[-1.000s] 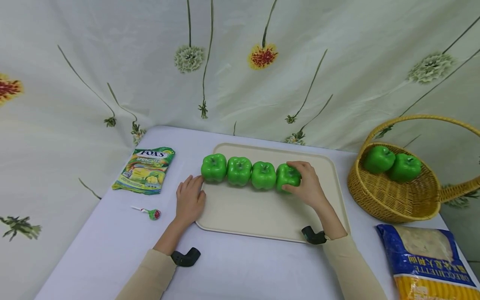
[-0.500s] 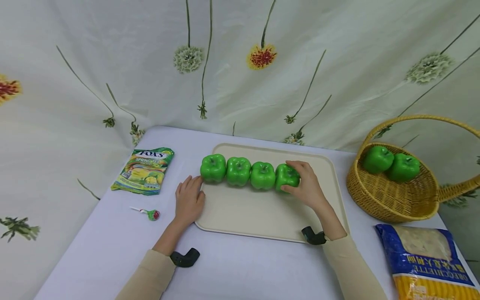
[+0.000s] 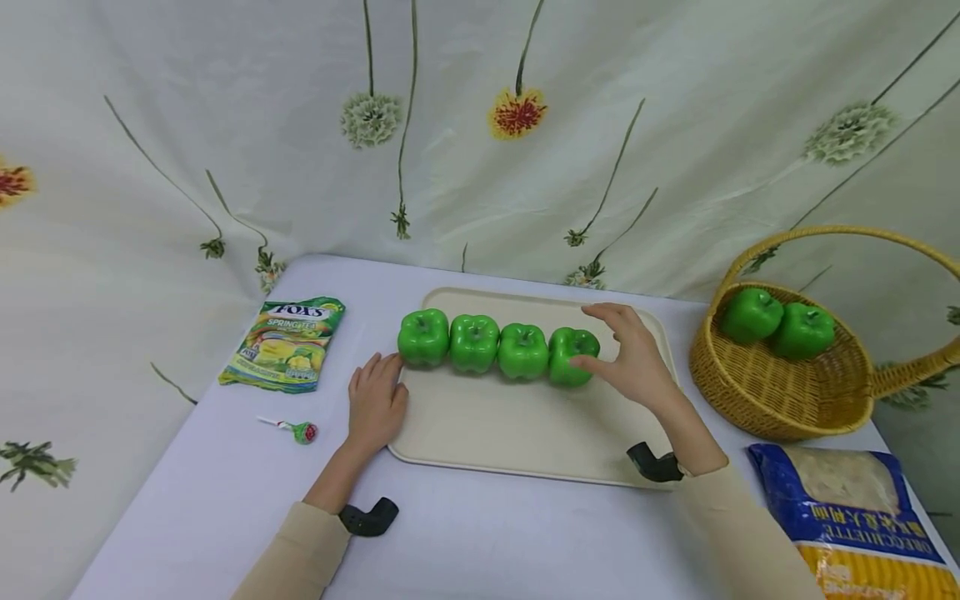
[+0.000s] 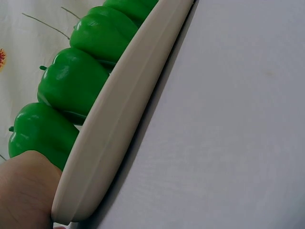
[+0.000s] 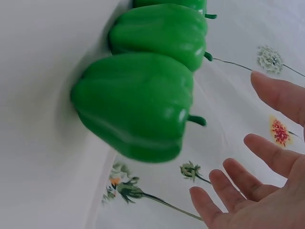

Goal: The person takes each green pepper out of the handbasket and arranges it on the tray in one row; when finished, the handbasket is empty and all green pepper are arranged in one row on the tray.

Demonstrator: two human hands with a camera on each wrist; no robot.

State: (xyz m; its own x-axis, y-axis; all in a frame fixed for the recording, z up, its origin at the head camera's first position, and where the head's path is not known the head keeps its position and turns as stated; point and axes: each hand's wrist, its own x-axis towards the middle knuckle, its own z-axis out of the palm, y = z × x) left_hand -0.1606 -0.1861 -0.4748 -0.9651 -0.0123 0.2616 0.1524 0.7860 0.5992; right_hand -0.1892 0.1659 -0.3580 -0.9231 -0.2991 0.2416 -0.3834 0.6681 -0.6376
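Head view shows four green peppers in one row across your tray [image 3: 517, 433], stems upward: first pepper [image 3: 423, 337], second pepper [image 3: 474, 342], third pepper [image 3: 523, 350] and fourth pepper [image 3: 564, 354], counted from your left. They sit side by side with little or no gap, so that much of the arranging looks done. Your right hand [image 3: 636, 362] has hold of nothing: its thumb and fingers are spread wide beside the fourth pepper, and the right wrist view shows them apart from it. That pepper stands by itself at the row's right end, so its placing seems complete.

Your left hand [image 3: 377, 402] lies at the tray's left rim, fingers loosely extended near the first pepper and gripping no pepper; you cannot tell for sure whether it touches that one.

Two more peppers lie in the wicker basket [image 3: 742, 408] to your right, the farther-left one [image 3: 752, 315] beside the other [image 3: 804, 332]. If all six belong together, these two are what is left, and bare tray shows to the right of the row as well as in front of it.
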